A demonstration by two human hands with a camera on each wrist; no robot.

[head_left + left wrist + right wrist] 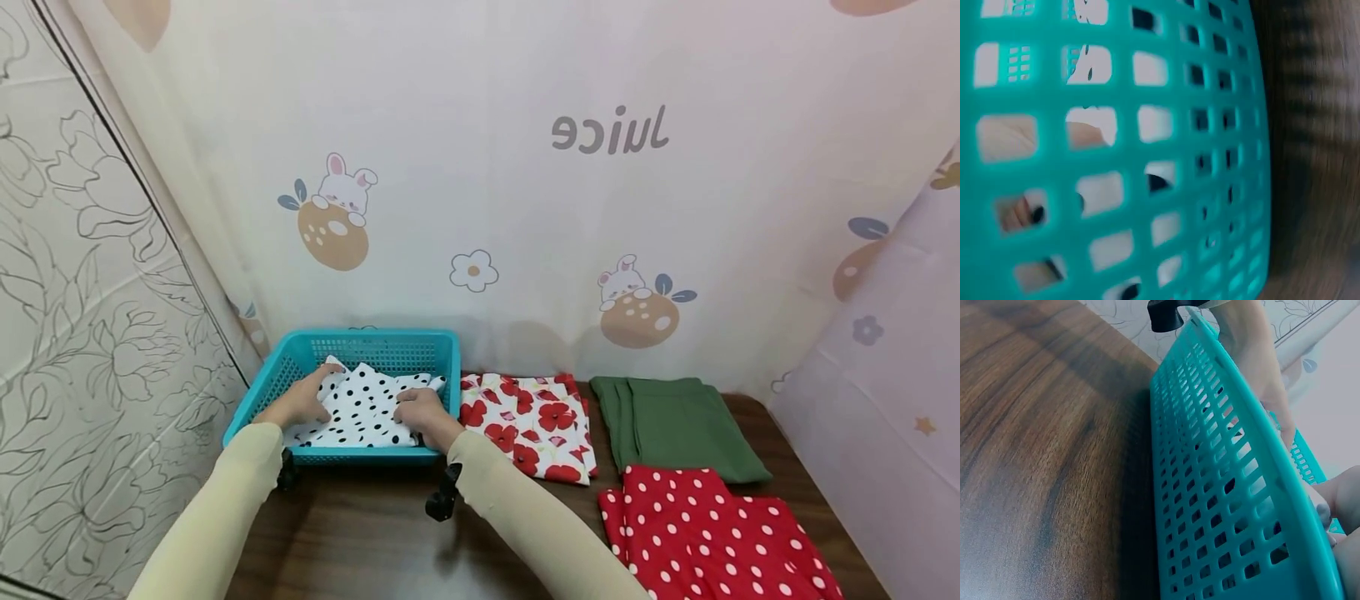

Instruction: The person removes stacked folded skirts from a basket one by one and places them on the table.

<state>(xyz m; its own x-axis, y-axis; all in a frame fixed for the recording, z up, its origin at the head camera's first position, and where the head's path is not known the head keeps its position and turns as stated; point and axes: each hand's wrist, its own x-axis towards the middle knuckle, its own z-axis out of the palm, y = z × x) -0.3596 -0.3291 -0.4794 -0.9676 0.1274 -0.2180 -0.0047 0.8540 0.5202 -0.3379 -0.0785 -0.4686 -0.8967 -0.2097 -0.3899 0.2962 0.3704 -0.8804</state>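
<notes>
A white cloth with black dots [362, 412] lies inside a turquoise plastic basket [382, 335]. My left hand [300, 402] reaches over the basket's left side and holds the cloth's left edge between thumb and fingers. At the opposite edge, my right hand [424, 414] grips the cloth with curled fingers. In the left wrist view, the basket's perforated wall [1054, 164] covers most of the hand, and bits of skin and dotted fabric show through the holes. The right wrist view has the basket's front wall [1210, 487] between the camera and the cloth.
Right of the basket lies a folded white cloth with red flowers [536, 425]. Beyond it are a folded green cloth [678, 425] and a red cloth with white dots [720, 533]. All rest on a dark wooden table [360, 525], with printed curtains [480, 192] behind.
</notes>
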